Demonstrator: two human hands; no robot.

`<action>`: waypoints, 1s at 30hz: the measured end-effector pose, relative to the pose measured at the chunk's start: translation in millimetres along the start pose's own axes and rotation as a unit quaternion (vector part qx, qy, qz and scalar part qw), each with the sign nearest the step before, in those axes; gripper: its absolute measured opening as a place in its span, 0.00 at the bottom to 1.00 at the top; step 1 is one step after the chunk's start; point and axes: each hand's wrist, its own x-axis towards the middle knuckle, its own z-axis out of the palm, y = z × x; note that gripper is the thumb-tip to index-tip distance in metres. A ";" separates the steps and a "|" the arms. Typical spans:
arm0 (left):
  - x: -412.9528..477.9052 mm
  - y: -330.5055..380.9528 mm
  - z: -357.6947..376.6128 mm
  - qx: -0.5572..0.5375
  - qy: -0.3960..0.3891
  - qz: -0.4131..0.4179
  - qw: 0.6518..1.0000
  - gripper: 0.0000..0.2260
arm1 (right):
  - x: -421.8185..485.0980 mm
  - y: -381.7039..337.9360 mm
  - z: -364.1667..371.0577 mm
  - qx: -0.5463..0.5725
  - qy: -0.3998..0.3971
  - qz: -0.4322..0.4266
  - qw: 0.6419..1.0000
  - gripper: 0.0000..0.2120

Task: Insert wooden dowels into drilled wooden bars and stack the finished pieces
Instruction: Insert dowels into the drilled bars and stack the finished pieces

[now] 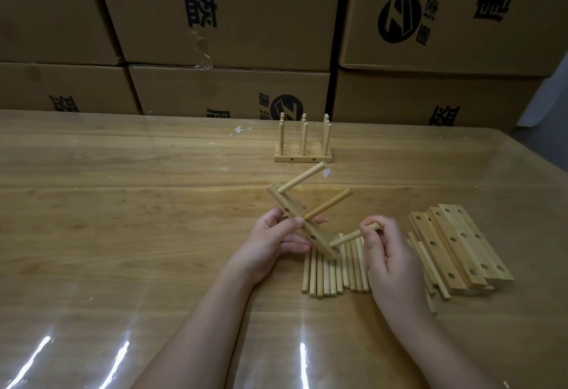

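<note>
My left hand (273, 242) grips a drilled wooden bar (310, 232), tilted above the table. Two dowels stick out of the bar up and to the right, a pale one (302, 180) and a darker one (329, 205). My right hand (384, 253) pinches a third dowel (350, 237) whose tip sits at the bar's lowest hole. Loose dowels (335, 275) lie side by side on the table beneath both hands. Finished bars with upright dowels (303, 150) stand together farther back.
A pile of drilled bars without dowels (461, 247) lies to the right, with a few stray dowels (430, 268) beside it. Stacked cardboard boxes (230, 19) wall off the far edge of the wooden table (123, 204), which has a glossy clear cover.
</note>
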 end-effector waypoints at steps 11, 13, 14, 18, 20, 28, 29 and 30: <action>0.3 1.9 2.1 -0.025 0.012 -0.010 1.000 0.23 | 2.9 -2.9 5.4 0.174 -0.093 0.099 0.975 0.11; -0.1 1.8 2.5 -0.018 0.004 -0.009 1.000 0.22 | 3.6 -2.2 7.3 0.179 -0.099 0.106 0.973 0.11; -0.4 2.0 2.5 -0.016 0.000 -0.009 1.000 0.22 | 3.8 -1.1 8.1 0.187 -0.104 0.115 0.970 0.10; -0.6 2.5 3.5 -0.012 -0.011 -0.009 1.000 0.20 | 4.1 3.4 8.9 0.243 -0.116 0.155 0.951 0.09; -0.5 2.3 3.7 -0.011 -0.015 -0.009 1.000 0.19 | 4.1 4.6 9.1 0.254 -0.117 0.170 0.945 0.10; -1.6 1.4 5.5 -0.037 -0.047 -0.025 0.998 0.25 | 5.8 7.6 9.1 0.265 -0.066 0.196 0.942 0.08; -1.8 1.4 6.1 -0.039 -0.053 -0.028 0.997 0.25 | 6.0 7.7 8.9 0.260 -0.062 0.198 0.943 0.08; -2.3 1.4 6.6 -0.042 -0.058 -0.029 0.997 0.24 | 6.3 7.7 8.8 0.257 -0.057 0.201 0.943 0.08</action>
